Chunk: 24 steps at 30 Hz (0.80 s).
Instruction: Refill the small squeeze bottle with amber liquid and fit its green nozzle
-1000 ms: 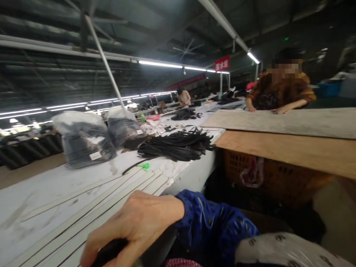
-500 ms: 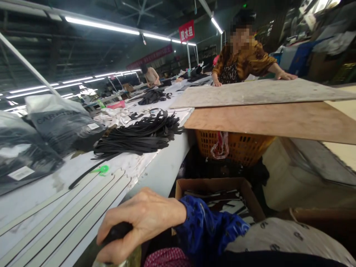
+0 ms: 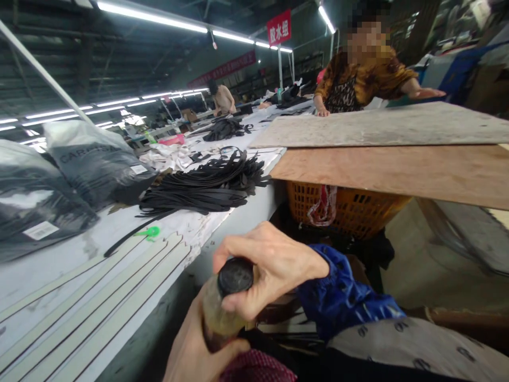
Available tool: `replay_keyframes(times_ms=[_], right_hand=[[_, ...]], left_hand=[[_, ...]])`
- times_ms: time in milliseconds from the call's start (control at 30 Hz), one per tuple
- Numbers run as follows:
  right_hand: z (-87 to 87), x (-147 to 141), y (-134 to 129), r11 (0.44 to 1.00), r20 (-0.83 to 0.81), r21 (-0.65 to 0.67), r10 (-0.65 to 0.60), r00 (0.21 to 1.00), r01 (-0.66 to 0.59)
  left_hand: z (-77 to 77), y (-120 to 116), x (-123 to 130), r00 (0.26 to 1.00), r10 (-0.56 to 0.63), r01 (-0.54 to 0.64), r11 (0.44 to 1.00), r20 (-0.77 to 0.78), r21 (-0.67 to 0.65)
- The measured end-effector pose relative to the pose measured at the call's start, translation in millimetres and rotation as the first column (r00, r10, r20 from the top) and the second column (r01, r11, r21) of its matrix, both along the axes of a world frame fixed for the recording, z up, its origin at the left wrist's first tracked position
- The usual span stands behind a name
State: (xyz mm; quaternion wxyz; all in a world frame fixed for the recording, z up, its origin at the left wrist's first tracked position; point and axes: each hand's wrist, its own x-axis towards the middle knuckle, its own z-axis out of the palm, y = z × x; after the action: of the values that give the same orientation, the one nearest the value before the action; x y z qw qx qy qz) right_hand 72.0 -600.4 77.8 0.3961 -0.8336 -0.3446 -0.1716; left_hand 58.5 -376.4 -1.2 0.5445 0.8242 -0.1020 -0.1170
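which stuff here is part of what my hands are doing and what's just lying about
In use:
cloudy yellowish bottle, in the left hand
round black cap, gripped by the right hand

Seemingly lying about:
bundle of thin black strips
bright green plastic item
orange slatted basket

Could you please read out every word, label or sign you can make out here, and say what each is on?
"胶水组": the red hanging sign.
"CAR…": the rear plastic bag; the remaining letters are unclear.
Long red banner: too blurred to read.
White labels on both bags: too small to read.
Marks on the grey patterned cloth: not clear enough to read.
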Motion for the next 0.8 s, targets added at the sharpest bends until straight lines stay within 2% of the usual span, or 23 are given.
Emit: replay_keyframes(times_ms=[67, 133, 200, 267, 333, 400, 467, 567, 667, 800], right_hand=[[8.7, 1.1, -14.8, 0.978, 0.022, -0.132, -0.160, 0.987, 0.161], [10.6, 7.2, -33.5, 0.901, 0.059, -0.264, -0.342, 0.938, 0.345], [4.9, 17.0, -54.4, 0.761, 0.101, -0.387, -0.527, 0.844, 0.521], [-9.9, 28.7, -74.7, 0.583, 0.161, -0.473, -0.679, 0.716, 0.660], [-34.9, 41.5, -92.7, 0.414, 0.222, -0.524, -0.777, 0.589, 0.744], [-68.9, 55.2, -108.9, 0.304, 0.238, -0.570, -0.828, 0.508, 0.763], [-108.8, 69.1, -124.5, 0.264, 0.198, -0.607, -0.863, 0.465, 0.749], [-171.4, 86.2, -148.3, 0.225, 0.074, -0.667, -0.929, 0.363, 0.710], [-228.2, 91.9, -168.3, 0.223, -0.076, -0.728, -0.966, 0.247, 0.648], [-288.4, 82.6, -178.2, 0.254, -0.177, -0.752, -0.967, 0.186, 0.607]], left_hand=[[-5.3, -7.0, 11.9, 0.995, -0.019, 0.011, 0.997, 0.101, 0.078], [-10.1, -5.8, 19.5, 0.961, -0.081, 0.021, 0.975, 0.264, 0.222], [-11.8, 3.4, 22.1, 0.873, -0.142, -0.031, 0.939, 0.466, 0.343], [-9.2, 18.0, 22.3, 0.730, -0.136, -0.167, 0.915, 0.670, 0.367], [-3.6, 34.6, 24.2, 0.566, -0.127, -0.333, 0.869, 0.815, 0.366], [1.2, 49.9, 30.7, 0.469, -0.152, -0.466, 0.794, 0.870, 0.391], [1.9, 62.0, 40.9, 0.449, -0.204, -0.530, 0.723, 0.870, 0.443], [-5.4, 73.1, 55.5, 0.475, -0.276, -0.545, 0.653, 0.836, 0.525], [-14.9, 76.9, 60.3, 0.545, -0.320, -0.526, 0.589, 0.775, 0.613], [-19.4, 75.1, 57.7, 0.596, -0.351, -0.516, 0.521, 0.722, 0.680]])
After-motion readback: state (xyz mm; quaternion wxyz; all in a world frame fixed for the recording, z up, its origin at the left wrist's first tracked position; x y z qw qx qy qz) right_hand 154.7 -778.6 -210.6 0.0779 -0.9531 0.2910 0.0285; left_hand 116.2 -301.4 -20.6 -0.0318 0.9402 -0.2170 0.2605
